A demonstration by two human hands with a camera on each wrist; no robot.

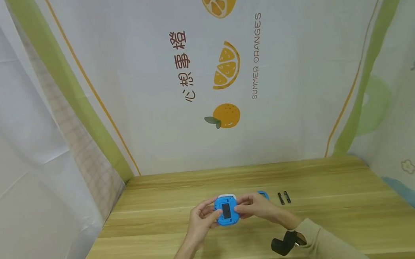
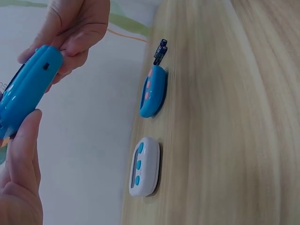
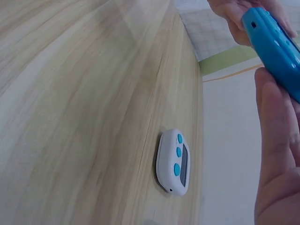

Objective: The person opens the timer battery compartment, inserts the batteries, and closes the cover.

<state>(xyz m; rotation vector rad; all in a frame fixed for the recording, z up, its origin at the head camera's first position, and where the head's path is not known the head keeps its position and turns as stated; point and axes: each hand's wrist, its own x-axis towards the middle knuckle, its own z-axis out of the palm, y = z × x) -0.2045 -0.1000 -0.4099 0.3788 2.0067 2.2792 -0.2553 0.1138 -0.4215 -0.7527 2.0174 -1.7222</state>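
Note:
Both hands hold a blue digital timer (image 1: 221,219) above the table, its back with a dark rectangular patch turned up toward the head camera. My left hand (image 1: 199,223) grips its left side, the thumb on the back face. From the right, my right hand (image 1: 256,206) pinches the opposite edge between thumb and fingers. In the left wrist view a small dark slot shows in the side of the held timer (image 2: 30,89). A white timer (image 3: 169,161) with blue buttons lies beyond it on the table, partly hidden in the head view.
A second blue timer (image 2: 153,91) with pink buttons lies behind my right hand. To its right are two small dark batteries (image 1: 284,197) side by side. The wooden table (image 1: 145,216) ends at a printed curtain (image 1: 180,147) at the back.

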